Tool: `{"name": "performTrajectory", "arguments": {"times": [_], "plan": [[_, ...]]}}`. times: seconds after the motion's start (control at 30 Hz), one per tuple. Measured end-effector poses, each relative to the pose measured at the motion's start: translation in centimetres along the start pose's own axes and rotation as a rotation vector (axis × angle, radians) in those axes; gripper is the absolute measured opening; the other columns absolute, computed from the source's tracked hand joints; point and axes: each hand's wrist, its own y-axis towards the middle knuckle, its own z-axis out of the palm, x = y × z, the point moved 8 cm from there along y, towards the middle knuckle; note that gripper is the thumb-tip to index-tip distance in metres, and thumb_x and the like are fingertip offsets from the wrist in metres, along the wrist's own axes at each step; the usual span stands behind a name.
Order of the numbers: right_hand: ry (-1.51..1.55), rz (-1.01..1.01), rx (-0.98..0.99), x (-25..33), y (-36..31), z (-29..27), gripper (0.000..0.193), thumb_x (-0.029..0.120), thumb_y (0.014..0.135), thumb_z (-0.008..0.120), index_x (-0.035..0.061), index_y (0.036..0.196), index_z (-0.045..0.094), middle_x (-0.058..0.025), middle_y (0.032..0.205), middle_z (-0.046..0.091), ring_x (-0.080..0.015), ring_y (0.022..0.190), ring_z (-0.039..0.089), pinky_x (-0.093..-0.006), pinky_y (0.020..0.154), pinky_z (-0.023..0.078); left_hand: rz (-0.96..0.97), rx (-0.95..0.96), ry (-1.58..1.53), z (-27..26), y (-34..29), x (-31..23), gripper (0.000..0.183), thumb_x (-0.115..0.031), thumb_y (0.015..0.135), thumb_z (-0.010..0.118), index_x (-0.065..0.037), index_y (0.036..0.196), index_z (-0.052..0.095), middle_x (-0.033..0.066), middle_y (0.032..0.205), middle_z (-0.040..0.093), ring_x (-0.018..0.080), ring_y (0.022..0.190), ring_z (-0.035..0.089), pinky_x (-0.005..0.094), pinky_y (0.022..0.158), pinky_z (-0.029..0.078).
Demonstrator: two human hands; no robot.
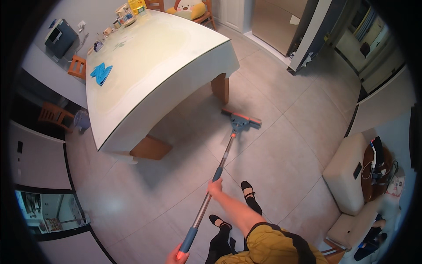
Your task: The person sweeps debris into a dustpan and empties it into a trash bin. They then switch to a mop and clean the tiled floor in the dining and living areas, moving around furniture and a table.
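A long-handled floor brush (227,152) slants across the tiles in front of me. Its wide grey head (239,121), with orange-red edging and dark bristles, rests on the floor near a wooden table leg (220,90). My right hand (214,187) is closed around the metal pole just below the upper grey sleeve. At the lower edge, my left hand (177,254) grips the orange end of the grey handle, partly cut off by the picture's rim. Both of my feet, in black shoes (247,189), stand just right of the pole.
A large table with a pale cover (162,57) fills the upper left; a blue cloth (101,74) lies on it. Wooden chairs (77,67) stand around it. At right is a beige sofa (347,169) beside a brown round seat (376,169) holding cables. A doorway opens at the back.
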Motion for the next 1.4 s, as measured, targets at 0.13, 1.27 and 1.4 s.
{"name": "performTrajectory", "arguments": {"times": [0.13,1.27,1.4], "plan": [[-0.132,0.026,0.118,-7.1,-6.2,6.4,0.038,0.017,0.073,0.049,0.0016,0.096,0.023,-0.0146,0.07,0.052,-0.0215,0.047,0.055,-0.0312,0.039,0.045,-0.105,-0.051,-0.125,-5.4,-6.5,5.4,0.018,-0.024,0.074,0.055,-0.006,0.073,0.051,-0.0025,0.052,0.043,0.0062,0.043,0.038,0.0217,0.039,0.033],[-0.508,-0.207,0.467,-1.8,4.2,3.2,0.039,0.007,0.068,0.05,0.0021,0.095,0.022,-0.0127,0.069,0.045,-0.0222,0.049,0.054,-0.0326,0.036,0.044,0.137,-0.236,-0.148,12.0,0.2,-2.3,0.023,-0.025,0.079,0.044,-0.006,0.066,0.045,0.0006,0.045,0.04,0.0102,0.036,0.037,0.0237,0.035,0.031],[-0.628,0.043,0.513,-15.4,-2.7,-1.2,0.038,0.004,0.068,0.051,0.0052,0.091,0.021,-0.0126,0.065,0.048,-0.0205,0.043,0.053,-0.0298,0.035,0.043,-0.153,-0.135,-0.354,14.0,-1.2,-0.9,0.024,-0.025,0.079,0.044,-0.006,0.065,0.044,0.0008,0.045,0.04,0.0103,0.036,0.037,0.0237,0.034,0.03]]}}
